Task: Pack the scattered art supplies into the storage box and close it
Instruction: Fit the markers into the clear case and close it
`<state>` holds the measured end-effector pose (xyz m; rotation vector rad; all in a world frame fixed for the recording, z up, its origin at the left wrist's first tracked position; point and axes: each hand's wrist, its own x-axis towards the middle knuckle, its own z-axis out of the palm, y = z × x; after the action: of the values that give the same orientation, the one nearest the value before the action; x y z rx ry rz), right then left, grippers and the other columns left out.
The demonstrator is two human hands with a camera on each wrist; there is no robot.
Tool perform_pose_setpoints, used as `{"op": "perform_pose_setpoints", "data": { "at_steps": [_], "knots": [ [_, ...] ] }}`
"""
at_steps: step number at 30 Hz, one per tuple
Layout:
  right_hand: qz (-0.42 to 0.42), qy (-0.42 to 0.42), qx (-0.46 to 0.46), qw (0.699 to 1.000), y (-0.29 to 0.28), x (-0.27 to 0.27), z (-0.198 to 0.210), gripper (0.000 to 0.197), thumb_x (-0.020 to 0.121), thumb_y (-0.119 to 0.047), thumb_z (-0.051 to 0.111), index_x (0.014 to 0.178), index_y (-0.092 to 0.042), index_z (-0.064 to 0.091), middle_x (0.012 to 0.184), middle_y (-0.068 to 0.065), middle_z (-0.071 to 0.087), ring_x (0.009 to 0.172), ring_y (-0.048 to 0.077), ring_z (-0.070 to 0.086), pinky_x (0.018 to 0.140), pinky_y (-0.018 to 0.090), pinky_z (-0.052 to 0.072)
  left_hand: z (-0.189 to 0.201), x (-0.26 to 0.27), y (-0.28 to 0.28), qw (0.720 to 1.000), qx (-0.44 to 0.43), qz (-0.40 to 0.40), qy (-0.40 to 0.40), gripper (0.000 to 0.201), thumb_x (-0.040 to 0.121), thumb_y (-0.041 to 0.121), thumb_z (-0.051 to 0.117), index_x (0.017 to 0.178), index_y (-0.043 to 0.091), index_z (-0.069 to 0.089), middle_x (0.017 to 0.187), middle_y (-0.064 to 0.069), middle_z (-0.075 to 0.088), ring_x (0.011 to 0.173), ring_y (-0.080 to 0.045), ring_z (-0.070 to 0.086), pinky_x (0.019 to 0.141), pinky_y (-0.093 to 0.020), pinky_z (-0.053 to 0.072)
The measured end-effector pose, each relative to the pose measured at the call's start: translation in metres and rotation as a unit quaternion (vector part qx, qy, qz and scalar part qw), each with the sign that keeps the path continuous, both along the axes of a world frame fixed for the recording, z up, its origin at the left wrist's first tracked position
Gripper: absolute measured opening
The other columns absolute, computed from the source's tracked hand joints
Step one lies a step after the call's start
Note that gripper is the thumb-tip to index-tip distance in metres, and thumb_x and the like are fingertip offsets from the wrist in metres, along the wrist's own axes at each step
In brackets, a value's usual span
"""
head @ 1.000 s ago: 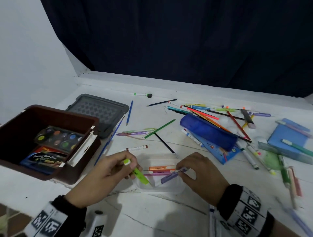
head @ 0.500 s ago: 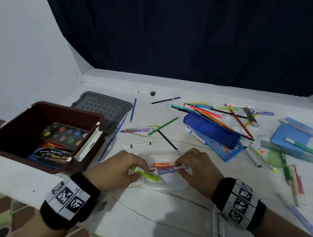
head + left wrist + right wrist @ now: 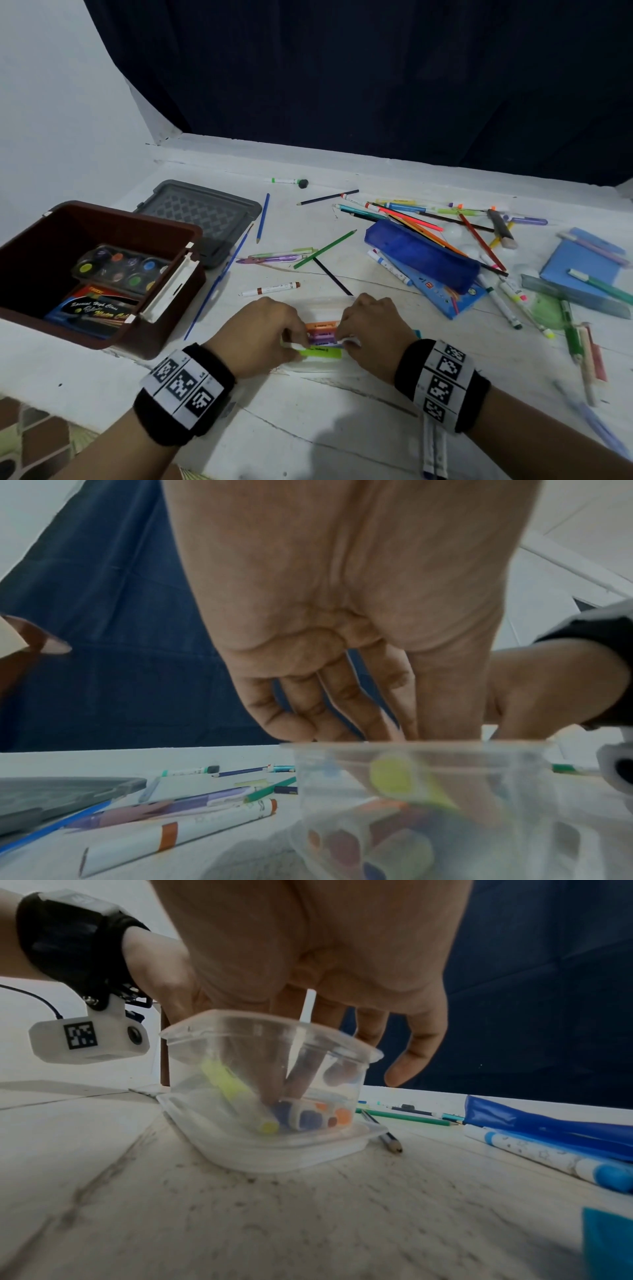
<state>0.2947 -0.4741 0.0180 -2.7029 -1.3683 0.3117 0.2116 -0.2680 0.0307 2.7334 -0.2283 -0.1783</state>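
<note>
A clear plastic container point(image 3: 318, 370) point(image 3: 274, 1139) sits on the white table near its front edge. Orange point(image 3: 322, 324), purple point(image 3: 322, 339) and green highlighters point(image 3: 322, 353) point(image 3: 236, 1093) are inside it. My left hand point(image 3: 298, 342) point(image 3: 394, 731) reaches in and pinches the green highlighter's left end, which is tilted up. My right hand point(image 3: 344, 337) point(image 3: 291, 1088) reaches in from the other side and pinches the purple highlighter's end. The brown storage box point(image 3: 137, 214) stands open at the left with a paint palette point(image 3: 120, 267) and a watercolour pack point(image 3: 96, 308) inside. Its grey lid point(image 3: 202, 212) lies behind it.
A brown-banded marker point(image 3: 270, 288) and a thin blue brush point(image 3: 219, 284) lie just beyond my hands. A blue pencil case point(image 3: 421, 257) sits to the right among several pencils and markers. A blue notebook point(image 3: 579, 260) and more pens are at the far right.
Both hands have lowered their highlighters into the clear container. The green one has gone from raised and tilted to nearly flat. My wrists have come closer together.
</note>
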Motion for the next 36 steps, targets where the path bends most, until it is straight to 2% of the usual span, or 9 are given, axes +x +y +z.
{"op": "perform_pose_setpoints", "data": {
  "at_steps": [6, 12, 18, 23, 25, 28, 30, 34, 36],
  "knots": [
    [-0.006, 0.007, -0.003, 1.0, 0.003, -0.001, -0.001, 0.024, 0.095, -0.025, 0.052, 0.112, -0.028, 0.069, 0.114, -0.006, 0.063, 0.11, 0.019, 0.046, 0.092, 0.039, 0.033, -0.01, 0.007, -0.017, 0.995, 0.103, 0.011, -0.007, 0.02, 0.073, 0.04, 0.082, 0.092, 0.034, 0.077, 0.092, 0.015, 0.073, 0.087, -0.006, 0.064, 0.079, -0.02, 0.038],
    [-0.01, 0.034, 0.013, 0.999, -0.001, -0.002, -0.004, 0.027, 0.095, -0.02, 0.052, 0.116, -0.027, 0.067, 0.119, -0.006, 0.059, 0.112, 0.018, 0.047, 0.095, 0.037, 0.035, -0.011, 0.009, -0.017, 0.994, 0.1, 0.032, -0.01, 0.019, 0.07, 0.037, 0.084, 0.087, 0.033, 0.078, 0.088, 0.015, 0.074, 0.082, -0.007, 0.064, 0.073, -0.019, 0.034],
    [-0.016, 0.049, 0.038, 0.998, -0.001, -0.003, -0.003, 0.023, 0.095, -0.022, 0.049, 0.107, -0.019, 0.069, 0.111, -0.001, 0.061, 0.101, 0.019, 0.054, 0.088, 0.032, 0.045, -0.011, 0.013, -0.01, 0.996, 0.082, 0.009, -0.022, 0.023, 0.064, 0.037, 0.088, 0.082, 0.031, 0.074, 0.083, 0.014, 0.071, 0.076, -0.006, 0.062, 0.069, -0.02, 0.039],
    [-0.006, 0.055, 0.046, 0.997, -0.005, -0.001, -0.004, 0.025, 0.095, -0.027, 0.049, 0.113, -0.026, 0.067, 0.114, -0.006, 0.062, 0.106, 0.016, 0.053, 0.094, 0.035, 0.042, -0.01, 0.009, -0.002, 0.999, -0.013, -0.001, -0.044, 0.023, 0.074, 0.05, 0.081, 0.087, 0.034, 0.071, 0.076, 0.018, 0.062, 0.069, 0.001, 0.055, 0.069, -0.026, 0.049],
    [-0.002, 0.053, 0.057, 0.997, -0.007, 0.0, -0.002, 0.025, 0.095, -0.027, 0.049, 0.113, -0.027, 0.067, 0.114, -0.007, 0.063, 0.107, 0.015, 0.053, 0.096, 0.037, 0.041, -0.012, 0.004, 0.002, 0.996, -0.052, 0.017, -0.074, 0.019, 0.078, 0.045, 0.08, 0.091, 0.036, 0.071, 0.083, 0.018, 0.06, 0.075, -0.001, 0.057, 0.07, -0.03, 0.052],
    [0.001, 0.042, 0.094, 0.995, -0.012, 0.002, 0.008, 0.023, 0.095, -0.028, 0.048, 0.11, -0.026, 0.066, 0.109, -0.007, 0.064, 0.102, 0.015, 0.055, 0.094, 0.037, 0.042, -0.02, -0.003, 0.01, 0.991, -0.043, 0.043, -0.12, 0.023, 0.08, 0.037, 0.08, 0.101, 0.038, 0.071, 0.103, 0.019, 0.055, 0.093, -0.005, 0.054, 0.078, -0.028, 0.05],
    [-0.015, 0.032, 0.138, 0.99, -0.017, 0.009, 0.017, 0.021, 0.095, -0.031, 0.05, 0.108, -0.027, 0.065, 0.105, -0.009, 0.065, 0.097, 0.01, 0.056, 0.094, 0.034, 0.042, -0.023, -0.004, 0.015, 0.99, -0.034, 0.052, -0.13, 0.023, 0.082, 0.043, 0.073, 0.104, 0.038, 0.07, 0.109, 0.02, 0.053, 0.098, -0.006, 0.052, 0.081, -0.028, 0.05],
    [-0.091, 0.008, 0.192, 0.977, -0.033, 0.049, 0.022, 0.017, 0.091, -0.029, 0.056, 0.103, -0.027, 0.067, 0.1, -0.009, 0.066, 0.094, 0.01, 0.059, 0.091, 0.038, 0.048, -0.02, 0.0, 0.02, 0.989, -0.057, 0.048, -0.125, 0.032, 0.086, 0.055, 0.053, 0.107, 0.038, 0.07, 0.107, 0.023, 0.055, 0.099, -0.002, 0.056, 0.083, -0.029, 0.052],
    [-0.141, 0.0, 0.157, 0.978, -0.042, 0.077, 0.02, 0.022, 0.09, -0.031, 0.056, 0.11, -0.028, 0.064, 0.106, -0.007, 0.064, 0.101, 0.014, 0.058, 0.093, 0.041, 0.047, -0.02, 0.003, 0.022, 0.988, -0.07, 0.051, -0.129, 0.03, 0.089, 0.054, 0.052, 0.107, 0.037, 0.07, 0.105, 0.024, 0.058, 0.098, -0.001, 0.059, 0.084, -0.03, 0.052]
  ]
}}
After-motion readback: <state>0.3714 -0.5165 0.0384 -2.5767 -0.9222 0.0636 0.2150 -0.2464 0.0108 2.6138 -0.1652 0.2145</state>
